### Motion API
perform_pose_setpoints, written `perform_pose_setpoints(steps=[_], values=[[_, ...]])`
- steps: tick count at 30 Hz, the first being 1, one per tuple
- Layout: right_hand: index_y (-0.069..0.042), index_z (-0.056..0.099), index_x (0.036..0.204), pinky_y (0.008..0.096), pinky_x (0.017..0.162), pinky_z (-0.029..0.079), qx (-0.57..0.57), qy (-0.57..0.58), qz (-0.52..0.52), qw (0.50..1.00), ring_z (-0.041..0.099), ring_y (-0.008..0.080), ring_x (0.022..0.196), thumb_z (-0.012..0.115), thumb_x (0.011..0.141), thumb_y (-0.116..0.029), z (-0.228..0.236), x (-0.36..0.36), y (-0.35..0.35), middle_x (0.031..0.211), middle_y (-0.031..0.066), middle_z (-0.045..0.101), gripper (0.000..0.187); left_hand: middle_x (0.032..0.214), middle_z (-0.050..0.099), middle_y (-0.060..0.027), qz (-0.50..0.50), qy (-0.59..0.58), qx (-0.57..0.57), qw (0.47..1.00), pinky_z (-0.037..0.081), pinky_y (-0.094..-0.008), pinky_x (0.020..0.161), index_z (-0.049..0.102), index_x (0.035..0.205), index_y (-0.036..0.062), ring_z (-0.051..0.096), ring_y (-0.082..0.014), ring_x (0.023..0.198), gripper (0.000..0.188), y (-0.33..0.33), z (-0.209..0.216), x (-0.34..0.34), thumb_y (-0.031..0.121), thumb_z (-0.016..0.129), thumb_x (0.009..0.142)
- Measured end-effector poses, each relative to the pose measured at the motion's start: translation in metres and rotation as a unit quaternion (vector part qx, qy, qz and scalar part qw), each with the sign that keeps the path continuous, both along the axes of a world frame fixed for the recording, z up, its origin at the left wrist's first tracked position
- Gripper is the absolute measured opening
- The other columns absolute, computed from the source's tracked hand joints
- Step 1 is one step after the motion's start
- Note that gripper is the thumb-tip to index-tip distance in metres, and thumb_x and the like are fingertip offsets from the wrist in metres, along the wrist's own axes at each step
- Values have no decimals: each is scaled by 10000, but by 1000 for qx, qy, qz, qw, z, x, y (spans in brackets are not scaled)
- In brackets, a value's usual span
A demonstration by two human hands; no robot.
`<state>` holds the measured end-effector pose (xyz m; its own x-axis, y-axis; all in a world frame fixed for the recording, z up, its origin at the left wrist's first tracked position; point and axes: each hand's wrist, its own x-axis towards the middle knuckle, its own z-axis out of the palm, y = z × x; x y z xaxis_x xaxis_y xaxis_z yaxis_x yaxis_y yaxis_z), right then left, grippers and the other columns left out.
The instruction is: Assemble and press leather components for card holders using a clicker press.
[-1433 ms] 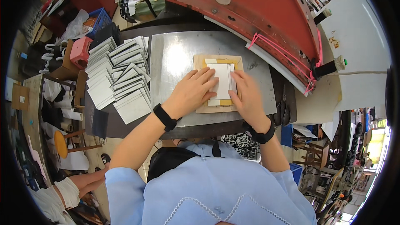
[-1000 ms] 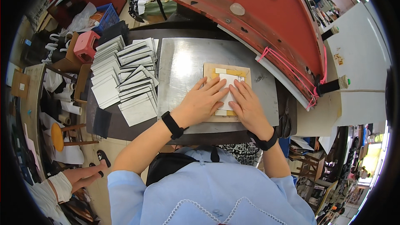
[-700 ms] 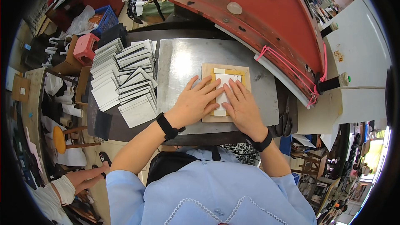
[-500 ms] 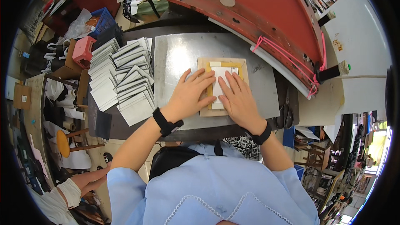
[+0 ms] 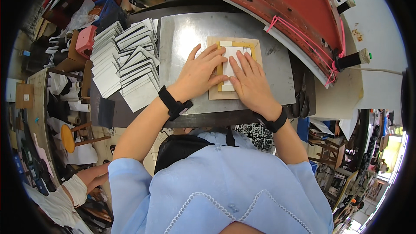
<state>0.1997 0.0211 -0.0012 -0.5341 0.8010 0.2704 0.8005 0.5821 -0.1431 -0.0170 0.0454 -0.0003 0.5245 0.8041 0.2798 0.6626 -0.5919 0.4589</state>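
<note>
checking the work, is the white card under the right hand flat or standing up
Flat: the white card lies level over the tan board, right hand spread across it.

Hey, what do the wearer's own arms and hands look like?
The sleeves are short and light blue. The left hand and right hand are ungloved. Black wristbands are worn on both sides; the left one has a boxy piece.

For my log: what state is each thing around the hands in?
left hand: fingers spread, touching white card
right hand: flat on the card
white card: flat, partly covered
tan board: flat on metal plate
white panels: overlapping in two rows
scissors: lying down, open or shut unclear
</note>
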Motion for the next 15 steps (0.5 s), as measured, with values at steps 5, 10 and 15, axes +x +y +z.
perform_pose_setpoints(steps=[5,10,15], values=[[-4,455,1421,484,1141,295,-27,32,2,999,376,379,1378,550,965,-279,5,0,0,1494,200,415,541,1417,519,-101,-3,76,38,996,243,-543,1159,572,1241,106,421,-284,1382,433,-6,13,0,341,670,892],[77,421,1404,486,1141,297,-38,53,20,998,381,392,1372,573,944,-265,3,2,4,1464,229,434,592,1412,514,-137,-8,62,67,996,303,-531,1131,596,1196,71,424,-293,1381,414,-4,8,2,295,669,856],[89,406,1413,486,1156,274,-63,17,12,998,344,389,1402,550,951,-284,5,6,3,1500,244,388,611,1354,539,-200,-41,-42,59,996,419,-425,1050,539,1185,-6,492,-360,1294,439,5,-14,18,243,678,851]])
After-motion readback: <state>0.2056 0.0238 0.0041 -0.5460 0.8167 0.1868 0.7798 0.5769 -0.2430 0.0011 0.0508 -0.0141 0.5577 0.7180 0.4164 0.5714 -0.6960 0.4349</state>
